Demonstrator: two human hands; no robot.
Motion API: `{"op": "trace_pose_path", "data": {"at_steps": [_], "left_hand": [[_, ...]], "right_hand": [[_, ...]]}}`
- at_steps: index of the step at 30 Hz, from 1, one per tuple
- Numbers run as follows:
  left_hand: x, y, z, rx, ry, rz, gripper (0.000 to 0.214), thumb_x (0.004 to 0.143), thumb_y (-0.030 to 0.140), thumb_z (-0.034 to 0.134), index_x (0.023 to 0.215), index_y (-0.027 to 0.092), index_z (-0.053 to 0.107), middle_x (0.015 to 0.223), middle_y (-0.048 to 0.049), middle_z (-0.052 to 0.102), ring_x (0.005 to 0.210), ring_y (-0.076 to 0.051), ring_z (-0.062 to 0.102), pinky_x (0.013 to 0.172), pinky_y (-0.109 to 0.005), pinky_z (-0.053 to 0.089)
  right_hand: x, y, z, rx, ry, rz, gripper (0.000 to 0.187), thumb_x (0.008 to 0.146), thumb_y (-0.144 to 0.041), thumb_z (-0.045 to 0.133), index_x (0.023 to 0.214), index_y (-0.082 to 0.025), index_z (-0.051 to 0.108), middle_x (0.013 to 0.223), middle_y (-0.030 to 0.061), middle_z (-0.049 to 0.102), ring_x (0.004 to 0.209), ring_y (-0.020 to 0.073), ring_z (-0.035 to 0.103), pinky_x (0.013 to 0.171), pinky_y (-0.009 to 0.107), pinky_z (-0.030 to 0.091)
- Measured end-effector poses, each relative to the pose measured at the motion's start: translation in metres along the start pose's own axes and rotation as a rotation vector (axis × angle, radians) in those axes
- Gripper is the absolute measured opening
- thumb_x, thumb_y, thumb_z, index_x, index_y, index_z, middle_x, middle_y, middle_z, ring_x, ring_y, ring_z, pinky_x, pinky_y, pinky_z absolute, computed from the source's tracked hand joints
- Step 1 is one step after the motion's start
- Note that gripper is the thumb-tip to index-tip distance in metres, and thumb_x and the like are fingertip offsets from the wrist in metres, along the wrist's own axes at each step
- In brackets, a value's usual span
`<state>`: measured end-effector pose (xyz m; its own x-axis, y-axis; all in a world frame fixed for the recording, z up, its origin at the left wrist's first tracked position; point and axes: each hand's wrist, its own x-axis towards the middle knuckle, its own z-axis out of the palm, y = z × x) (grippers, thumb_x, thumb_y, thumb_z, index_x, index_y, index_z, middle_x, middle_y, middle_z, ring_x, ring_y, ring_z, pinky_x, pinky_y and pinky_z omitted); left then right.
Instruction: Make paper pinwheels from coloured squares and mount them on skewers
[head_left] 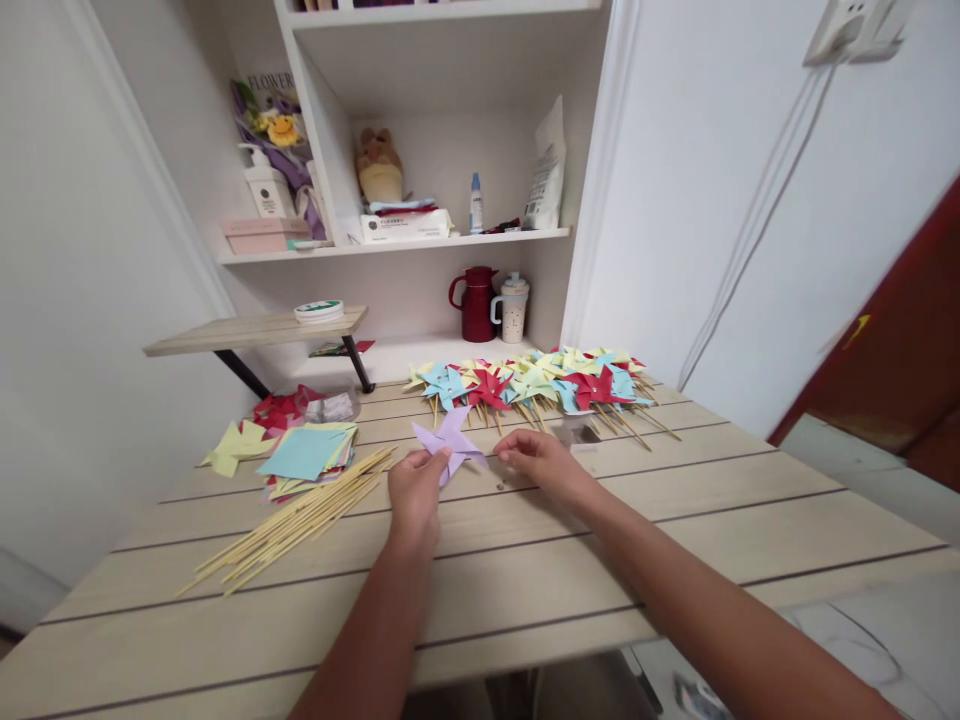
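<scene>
My left hand pinches a lilac paper pinwheel near its centre, its blades spread just above the table. To its right, my right hand is closed at the fingertips, apart from the pinwheel; whatever sits between thumb and finger is too small to make out. Behind both hands lies a heap of finished pinwheels on sticks, among them a red pinwheel and a blue pinwheel. Loose wooden sticks lie in a bundle left of my left hand. Beyond the sticks is a stack of coloured paper squares.
A pale yellow folded pinwheel lies at the far left. Behind my right hand stands a small clear box. A low wooden riser stands at the back left. The shelf holds a red jug and a cup.
</scene>
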<state>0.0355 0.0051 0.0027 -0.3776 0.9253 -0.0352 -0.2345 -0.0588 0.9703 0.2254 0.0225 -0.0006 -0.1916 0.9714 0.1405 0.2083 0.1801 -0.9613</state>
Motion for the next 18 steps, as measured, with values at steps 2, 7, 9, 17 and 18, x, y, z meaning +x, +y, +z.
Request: {"op": "trace_pose_path", "data": {"at_steps": [2,7,9,17,18], "left_hand": [[0.003,-0.002,-0.001,-0.009,0.003,-0.006,0.022,0.055,0.027,0.081,0.068,0.011,0.074,0.067,-0.0048,0.071,0.060,-0.014,0.060,0.062,-0.026,0.043],[0.008,-0.004,-0.004,-0.032,-0.008,-0.033,0.023,0.054,0.026,0.082,0.070,0.011,0.074,0.071,-0.0053,0.073,0.063,-0.015,0.063,0.066,-0.027,0.046],[0.009,-0.004,-0.005,-0.036,-0.011,-0.040,0.023,0.054,0.025,0.082,0.070,0.012,0.074,0.072,-0.0057,0.074,0.065,-0.016,0.064,0.068,-0.028,0.046],[0.011,-0.004,-0.006,-0.046,-0.013,-0.049,0.024,0.054,0.024,0.083,0.073,0.011,0.075,0.074,-0.0059,0.075,0.067,-0.016,0.065,0.071,-0.029,0.048],[0.012,-0.005,-0.006,-0.047,-0.016,-0.051,0.024,0.054,0.025,0.084,0.073,0.011,0.075,0.074,-0.0059,0.075,0.067,-0.016,0.065,0.072,-0.029,0.048]], "right_hand": [[0.002,0.003,-0.004,-0.056,0.008,0.032,0.018,0.073,-0.035,0.064,0.081,-0.018,0.066,0.058,-0.0044,0.048,0.052,0.0106,0.035,0.051,0.025,0.025],[0.005,0.011,-0.012,-0.107,-0.014,0.063,0.015,0.068,-0.027,0.066,0.079,-0.016,0.069,0.055,-0.0046,0.048,0.051,0.0098,0.035,0.049,0.024,0.024],[0.005,0.013,-0.013,-0.112,-0.037,0.064,0.015,0.068,-0.027,0.066,0.078,-0.016,0.070,0.056,-0.0039,0.051,0.051,0.0098,0.037,0.050,0.023,0.025],[0.006,0.019,-0.015,-0.136,-0.078,0.036,0.015,0.070,-0.024,0.068,0.081,-0.017,0.073,0.061,-0.0020,0.057,0.055,0.0107,0.045,0.052,0.023,0.033],[0.006,0.020,-0.016,-0.146,-0.082,0.031,0.014,0.070,-0.023,0.068,0.082,-0.017,0.073,0.062,-0.0019,0.058,0.056,0.0109,0.046,0.053,0.023,0.034]]}}
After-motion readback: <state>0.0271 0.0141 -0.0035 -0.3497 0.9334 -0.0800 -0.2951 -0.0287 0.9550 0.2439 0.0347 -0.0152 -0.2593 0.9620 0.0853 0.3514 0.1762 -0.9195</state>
